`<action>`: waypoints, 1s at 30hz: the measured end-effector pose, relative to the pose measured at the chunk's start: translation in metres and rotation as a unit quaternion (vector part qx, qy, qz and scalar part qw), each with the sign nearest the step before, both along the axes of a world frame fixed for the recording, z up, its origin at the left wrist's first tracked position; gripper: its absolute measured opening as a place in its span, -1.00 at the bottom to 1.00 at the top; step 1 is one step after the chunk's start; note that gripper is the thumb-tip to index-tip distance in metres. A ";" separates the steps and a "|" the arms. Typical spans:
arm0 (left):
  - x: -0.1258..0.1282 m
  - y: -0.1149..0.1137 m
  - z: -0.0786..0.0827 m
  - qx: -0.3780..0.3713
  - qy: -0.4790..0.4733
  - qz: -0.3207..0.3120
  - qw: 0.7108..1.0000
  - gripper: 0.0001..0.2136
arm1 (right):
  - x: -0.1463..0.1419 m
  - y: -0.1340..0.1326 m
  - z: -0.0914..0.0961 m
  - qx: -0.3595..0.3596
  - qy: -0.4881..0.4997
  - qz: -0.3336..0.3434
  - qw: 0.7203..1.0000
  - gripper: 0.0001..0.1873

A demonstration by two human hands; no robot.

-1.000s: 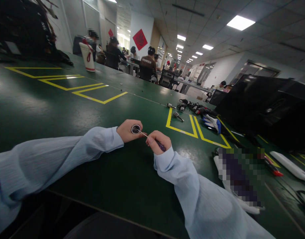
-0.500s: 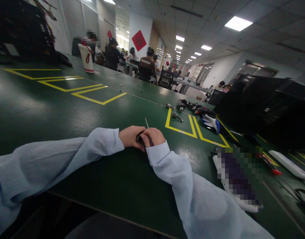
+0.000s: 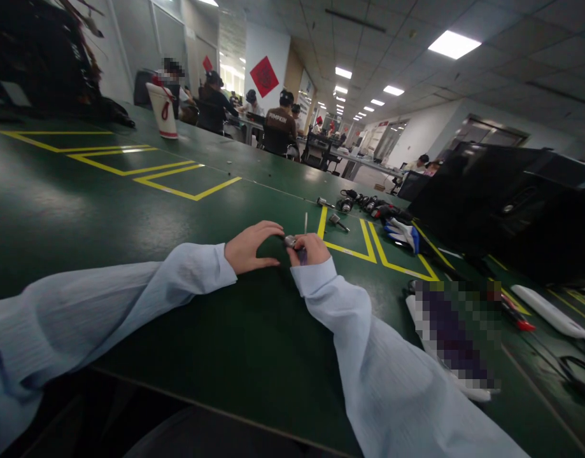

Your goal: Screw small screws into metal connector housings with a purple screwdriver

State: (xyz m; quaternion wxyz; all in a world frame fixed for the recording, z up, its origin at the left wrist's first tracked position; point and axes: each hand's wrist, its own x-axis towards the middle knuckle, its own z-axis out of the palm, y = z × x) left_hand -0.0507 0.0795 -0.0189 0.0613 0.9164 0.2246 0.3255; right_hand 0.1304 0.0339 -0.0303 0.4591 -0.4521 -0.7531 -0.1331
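My right hand (image 3: 313,249) is closed around a small round metal part (image 3: 289,241) with a silvery end facing left. From the top of that hand a thin light rod (image 3: 305,222) sticks up; whether it belongs to the metal part I cannot tell. Something purplish (image 3: 302,256) shows below the fingers, mostly hidden. My left hand (image 3: 251,248) is just to the left, thumb and fingers spread with nothing between them. Its upper fingertips come close to the metal part; contact is unclear. Both hands are low over the green tabletop (image 3: 216,343).
Two metal pieces with shafts, including one inside a yellow tape outline (image 3: 338,222), lie beyond my right hand. Farther right are dark tools (image 3: 368,202), a blue-and-white glove (image 3: 403,235) and a pixelated item (image 3: 457,337). A white cup (image 3: 163,111) stands back left. People sit behind.
My left hand has let go of the part and opened, drawing slightly apart. My right hand has shifted right with the metal part, and the thin rod now points more upright.
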 end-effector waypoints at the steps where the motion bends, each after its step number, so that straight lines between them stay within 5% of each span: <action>1: -0.002 0.003 0.000 0.015 -0.012 0.021 1.000 -0.52 | 0.009 0.004 0.002 -0.002 0.012 -0.030 0.999 -0.92; 6: -0.012 0.016 -0.005 -0.043 0.016 0.086 0.995 -0.57 | 0.066 0.017 0.015 -0.085 0.049 -0.248 0.964 -0.91; 12: -0.010 0.015 -0.008 -0.048 0.094 0.066 0.992 -0.64 | 0.116 0.022 0.015 -0.166 0.062 -0.330 0.927 -0.92; 19: -0.010 0.016 -0.008 -0.028 0.130 0.056 0.989 -0.69 | 0.123 0.019 0.008 -0.193 0.057 -0.335 0.920 -0.92; 25: -0.010 0.017 -0.007 -0.016 0.155 0.038 0.987 -0.71 | 0.099 0.012 0.021 -0.160 0.026 -0.278 0.947 -0.88; 30: -0.005 0.013 -0.005 -0.021 0.203 0.018 0.979 -0.69 | 0.010 0.008 0.008 -0.189 -0.051 -0.148 0.970 -0.81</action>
